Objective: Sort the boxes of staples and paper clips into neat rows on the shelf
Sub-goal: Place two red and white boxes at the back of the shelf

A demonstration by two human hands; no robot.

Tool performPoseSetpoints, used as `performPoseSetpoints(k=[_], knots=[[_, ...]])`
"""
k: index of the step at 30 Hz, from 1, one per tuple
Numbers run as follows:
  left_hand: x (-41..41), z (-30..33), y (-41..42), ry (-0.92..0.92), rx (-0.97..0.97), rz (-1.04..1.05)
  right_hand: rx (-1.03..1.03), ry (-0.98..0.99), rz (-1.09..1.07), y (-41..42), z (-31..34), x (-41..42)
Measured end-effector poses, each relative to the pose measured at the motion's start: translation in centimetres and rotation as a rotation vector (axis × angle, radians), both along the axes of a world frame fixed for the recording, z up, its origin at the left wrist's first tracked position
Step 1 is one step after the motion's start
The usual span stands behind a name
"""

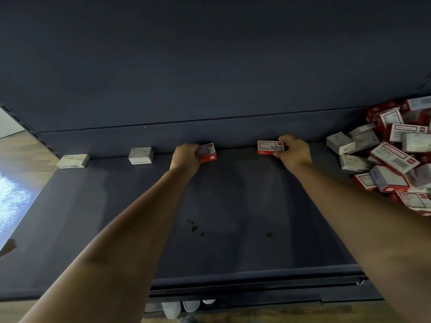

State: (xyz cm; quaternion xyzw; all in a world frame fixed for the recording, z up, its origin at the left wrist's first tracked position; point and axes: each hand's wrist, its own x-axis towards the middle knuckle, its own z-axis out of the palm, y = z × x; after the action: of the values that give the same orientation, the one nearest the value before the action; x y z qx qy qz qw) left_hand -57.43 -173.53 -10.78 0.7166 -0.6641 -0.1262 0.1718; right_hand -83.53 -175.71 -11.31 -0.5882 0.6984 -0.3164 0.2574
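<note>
1. I have one view only, a wide-angle head camera, so no second view overlaps it.
2. It looks forward and down over the dark shelf (233,217), facing its back wall.
3. It sits close: the shelf's front edge lies near the frame bottom, both forearms reaching away from the lens.
4. Left of the shelf, wooden floor (21,148) shows.

"STAPLES" on white box at left (73,161), "STAPLES" on white box by pile (352,162)
</note>
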Motion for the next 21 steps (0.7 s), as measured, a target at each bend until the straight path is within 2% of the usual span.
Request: performPoseSetpoints(k=[11,21], knots=[[0.1,0.0,0.6,-0.109,0.031,0.014,-0.032,-0.031,0.003,0.6,-0.4,1.0],[-0.1,0.3,0.9,-0.305,0.005,0.023,-0.045,-0.053,-0.048,0.4,-0.8,2.2]])
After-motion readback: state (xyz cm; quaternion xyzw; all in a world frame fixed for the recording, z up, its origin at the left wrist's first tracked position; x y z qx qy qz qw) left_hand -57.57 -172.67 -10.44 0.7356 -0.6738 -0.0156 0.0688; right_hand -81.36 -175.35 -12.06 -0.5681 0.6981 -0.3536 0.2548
